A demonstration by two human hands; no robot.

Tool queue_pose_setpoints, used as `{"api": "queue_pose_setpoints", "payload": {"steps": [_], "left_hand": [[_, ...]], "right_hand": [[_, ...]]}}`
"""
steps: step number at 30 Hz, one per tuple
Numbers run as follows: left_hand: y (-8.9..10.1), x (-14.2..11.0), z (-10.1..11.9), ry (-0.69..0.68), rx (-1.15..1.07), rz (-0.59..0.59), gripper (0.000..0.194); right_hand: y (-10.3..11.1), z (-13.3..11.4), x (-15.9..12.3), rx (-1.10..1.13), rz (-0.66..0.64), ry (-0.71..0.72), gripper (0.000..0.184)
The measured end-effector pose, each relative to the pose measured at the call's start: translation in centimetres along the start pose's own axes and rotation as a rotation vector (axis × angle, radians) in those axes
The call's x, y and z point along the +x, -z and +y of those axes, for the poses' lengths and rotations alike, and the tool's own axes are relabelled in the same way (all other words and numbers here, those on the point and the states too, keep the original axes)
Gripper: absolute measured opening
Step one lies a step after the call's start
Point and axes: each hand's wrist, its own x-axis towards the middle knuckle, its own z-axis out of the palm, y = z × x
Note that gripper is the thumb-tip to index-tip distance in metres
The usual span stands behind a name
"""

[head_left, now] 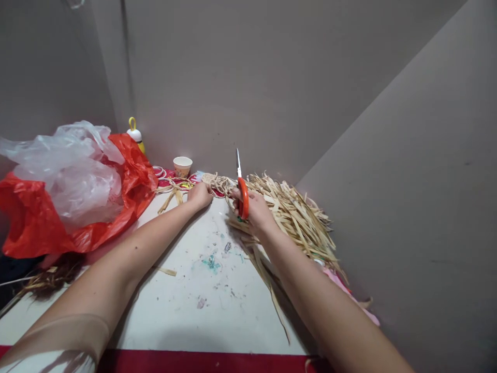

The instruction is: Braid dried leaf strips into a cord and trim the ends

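Two hands reach over one white worktop (186, 316). The right hand (259, 211) has its fingers curled around one pair of scissors (244, 198). The scissors have orange handles, and the blades point up and away. The left hand (200, 195) has its fingers bent in, just beside a small bunch of twisted straw cord (219, 181). I cannot tell if it has hold of any.

One big pile of dry straw strips (301, 215) lies to the right of the right hand, too many to count. One short loose strip (167, 271) lies below the left hand, beside that arm.

Past the left hand stands one paper cup (182, 168); I cannot tell what is in it. Farther left is one yellow and white bottle (134, 135). Left of the left hand sits one red plastic bag (136, 155), with clear crumpled plastic (87, 178) inside.
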Motion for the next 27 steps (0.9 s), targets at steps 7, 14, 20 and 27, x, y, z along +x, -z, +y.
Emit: {"api": "queue_pose_setpoints", "payload": {"steps": [7,14,20,27], "left_hand": [[-0.4,0.0,-0.3,-0.019,0.050,-0.005,0.015],[-0.7,-0.1,-0.5,-0.044,0.107,-0.005,0.019],[-1.0,-0.5,-0.4,-0.034,0.095,0.015,0.021],[-1.1,-0.7,-0.7,-0.018,0.054,0.026,0.019]], "right_hand": [[-0.7,1.4,1.1,-0.024,0.049,-0.036,0.030],[1.0,4.7,1.1,-0.204,0.053,-0.028,0.036],[1.2,5.0,0.5,-0.973,0.072,0.069,0.041],[0.1,5.2,0.2,-1.392,0.132,0.097,0.044]]}}
